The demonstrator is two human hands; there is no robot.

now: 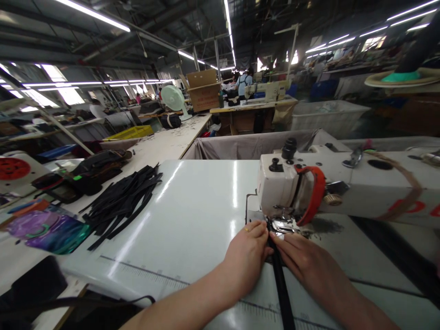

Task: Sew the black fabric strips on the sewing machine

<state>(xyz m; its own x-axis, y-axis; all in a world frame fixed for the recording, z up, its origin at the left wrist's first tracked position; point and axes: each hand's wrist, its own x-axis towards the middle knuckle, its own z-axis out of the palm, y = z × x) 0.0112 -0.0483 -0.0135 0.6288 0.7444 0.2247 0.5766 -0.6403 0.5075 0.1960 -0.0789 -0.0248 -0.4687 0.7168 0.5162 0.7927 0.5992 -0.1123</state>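
A black fabric strip (281, 288) runs from the table's front edge up to the needle area of a white sewing machine (278, 183). Pressed against the strip's left side, close to the presser foot, is my left hand (248, 252), its fingers together with the strip at their tips. On the other side my right hand (305, 256) has its fingertips at the strip, just beside the shiny metal guide (283, 225). Both hands pinch the strip between them. The needle itself is hidden behind the machine head and fingers.
A pile of black strips (127, 197) lies left on the white tabletop (192, 206). Beyond it are a purple and teal bottle (48, 231), a pale green fan (175, 98) and a cardboard box (204, 91). A wide black band (395, 252) lies at right under the machine arm.
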